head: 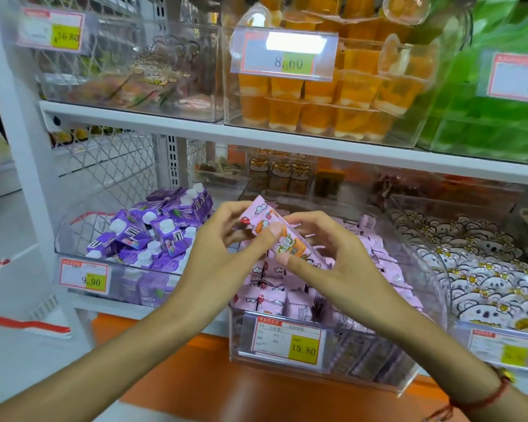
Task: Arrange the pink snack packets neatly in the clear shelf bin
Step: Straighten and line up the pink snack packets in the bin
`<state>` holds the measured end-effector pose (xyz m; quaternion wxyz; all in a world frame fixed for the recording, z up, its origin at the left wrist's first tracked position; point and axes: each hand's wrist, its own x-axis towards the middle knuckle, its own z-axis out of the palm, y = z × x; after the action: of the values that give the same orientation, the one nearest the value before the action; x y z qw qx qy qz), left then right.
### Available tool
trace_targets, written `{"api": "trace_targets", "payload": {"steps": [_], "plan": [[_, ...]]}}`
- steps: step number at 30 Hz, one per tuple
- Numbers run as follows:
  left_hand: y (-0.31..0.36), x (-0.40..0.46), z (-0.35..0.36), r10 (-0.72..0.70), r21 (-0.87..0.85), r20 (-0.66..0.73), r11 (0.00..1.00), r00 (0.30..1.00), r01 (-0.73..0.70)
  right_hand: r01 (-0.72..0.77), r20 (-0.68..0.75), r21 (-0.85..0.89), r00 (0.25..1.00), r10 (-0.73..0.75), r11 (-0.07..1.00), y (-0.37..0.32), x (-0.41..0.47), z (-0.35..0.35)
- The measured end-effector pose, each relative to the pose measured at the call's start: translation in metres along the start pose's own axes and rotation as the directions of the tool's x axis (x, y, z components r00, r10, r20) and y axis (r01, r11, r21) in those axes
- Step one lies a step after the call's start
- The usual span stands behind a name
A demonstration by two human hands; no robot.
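A clear shelf bin in the middle of the lower shelf holds several pink snack packets, some standing in a row at the front, others loose toward the back right. Above the bin I hold a small stack of pink snack packets tilted, one end up left. My left hand pinches the stack from the left with thumb on its front. My right hand grips it from the right, fingers curled over the top edge.
A bin of purple drink cartons stands to the left, a bin of white koala packets to the right. Price tags hang on the bin fronts. The shelf above carries orange jelly cups and green packs. An orange ledge runs below.
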<state>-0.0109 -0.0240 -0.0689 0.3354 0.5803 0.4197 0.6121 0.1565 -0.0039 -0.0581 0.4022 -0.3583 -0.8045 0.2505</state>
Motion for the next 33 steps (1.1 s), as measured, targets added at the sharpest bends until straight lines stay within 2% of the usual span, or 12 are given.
{"api": "trace_targets", "payload": {"steps": [2,5,8,11,13,15,18,22,26,29,33], "plan": [[0.000,-0.001,0.002,0.073,0.010,0.003,0.997,0.997,-0.073,0.055,-0.010,-0.148,0.998,-0.057,0.988,-0.001,0.000,0.004],[0.003,-0.005,0.001,0.168,0.082,0.134,0.980,0.977,-0.180,0.155,-0.086,-0.309,0.978,-0.190,0.939,0.000,0.002,0.007],[-0.002,-0.003,-0.007,0.215,0.254,0.134,0.936,0.967,-0.243,0.090,-0.258,-0.280,0.952,-0.165,0.956,0.007,0.011,0.005],[-0.013,-0.002,-0.018,0.167,0.380,0.017,0.911,0.986,-0.160,-0.098,-0.386,-0.051,0.920,0.071,0.994,0.019,0.026,0.001],[-0.021,-0.003,-0.024,0.051,0.419,-0.012,0.907,0.999,-0.041,-0.176,-0.356,0.143,0.909,0.217,0.974,0.027,0.033,0.004],[-0.027,-0.005,-0.028,-0.082,0.392,0.004,0.917,0.997,0.074,-0.213,-0.296,0.188,0.919,0.262,0.959,0.035,0.036,0.012],[-0.031,-0.007,-0.030,-0.179,0.334,0.050,0.930,0.983,0.152,-0.215,-0.228,0.068,0.947,0.225,0.974,0.043,0.036,0.021],[-0.033,-0.007,-0.033,-0.209,0.324,0.080,0.930,0.975,0.173,-0.129,-0.083,-0.162,0.990,0.117,0.978,0.045,0.040,0.003],[-0.034,-0.008,-0.034,-0.213,0.323,0.082,0.930,0.974,0.176,-0.087,0.072,-0.261,0.991,0.110,0.961,0.044,0.033,0.008],[-0.034,-0.007,-0.033,-0.205,0.302,0.075,0.938,0.976,0.173,-0.056,0.161,-0.420,0.978,0.136,0.906,0.049,0.031,0.026],[-0.035,-0.005,-0.034,-0.174,0.313,0.085,0.939,0.981,0.139,-0.040,0.172,-0.572,0.971,0.168,0.819,0.050,0.033,0.027]]}}
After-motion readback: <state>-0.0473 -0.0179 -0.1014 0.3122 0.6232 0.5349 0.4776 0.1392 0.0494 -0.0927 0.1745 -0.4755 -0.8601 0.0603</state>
